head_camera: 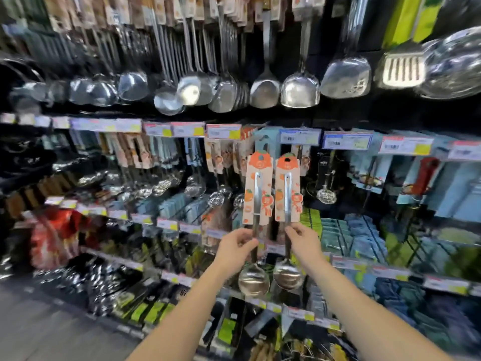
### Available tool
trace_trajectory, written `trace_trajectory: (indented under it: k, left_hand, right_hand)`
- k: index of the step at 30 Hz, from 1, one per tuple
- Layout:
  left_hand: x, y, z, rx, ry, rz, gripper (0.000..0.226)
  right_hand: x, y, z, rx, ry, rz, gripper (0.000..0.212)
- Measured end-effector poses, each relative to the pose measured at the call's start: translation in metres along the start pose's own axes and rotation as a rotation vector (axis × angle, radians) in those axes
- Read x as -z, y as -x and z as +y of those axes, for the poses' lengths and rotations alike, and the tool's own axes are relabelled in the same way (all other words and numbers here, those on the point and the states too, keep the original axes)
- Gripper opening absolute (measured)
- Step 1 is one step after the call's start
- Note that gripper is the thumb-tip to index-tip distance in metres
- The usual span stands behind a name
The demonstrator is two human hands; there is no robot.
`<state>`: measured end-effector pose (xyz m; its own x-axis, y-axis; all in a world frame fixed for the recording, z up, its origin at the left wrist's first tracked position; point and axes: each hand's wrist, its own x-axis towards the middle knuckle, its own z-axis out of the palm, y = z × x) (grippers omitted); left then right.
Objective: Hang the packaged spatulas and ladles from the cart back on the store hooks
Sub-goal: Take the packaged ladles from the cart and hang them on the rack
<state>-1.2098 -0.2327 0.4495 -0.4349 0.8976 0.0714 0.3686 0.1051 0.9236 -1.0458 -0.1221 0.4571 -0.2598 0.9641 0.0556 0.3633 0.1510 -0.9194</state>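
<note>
Left hand (238, 247) pinches one carded ladle (257, 190), right hand (303, 244) pinches another ladle (287, 190). Both are held up at the display. Next, card holes onto a hook.

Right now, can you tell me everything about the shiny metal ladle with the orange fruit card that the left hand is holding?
The shiny steel ladle in the left hand stands upright, round mirror-bright bowl at the bottom. Its slim metal handle runs up a long peach card printed with orange fruit, with a hang hole near the top. The hand pinches the handle just below the card. It is held up before the store shelves, close beside a matching ladle in the right hand.
</note>
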Motion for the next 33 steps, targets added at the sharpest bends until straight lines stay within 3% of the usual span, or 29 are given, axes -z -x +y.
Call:
trace_trajectory:
  k: [10,13,33]
  left_hand:
    - [0.021,-0.059,-0.012,-0.084,0.068,-0.186,0.026]
    - [0.021,-0.067,-0.006,-0.112,0.071,-0.22,0.013]
    - [0.012,-0.094,0.002,-0.113,0.118,-0.184,0.006]
  right_hand:
    - [-0.022,-0.022,-0.027,-0.017,-0.02,0.192,0.023]
    - [-0.022,-0.03,-0.028,0.002,-0.024,0.209,0.017]
    - [-0.014,-0.066,-0.009,0.061,-0.093,0.281,0.02]
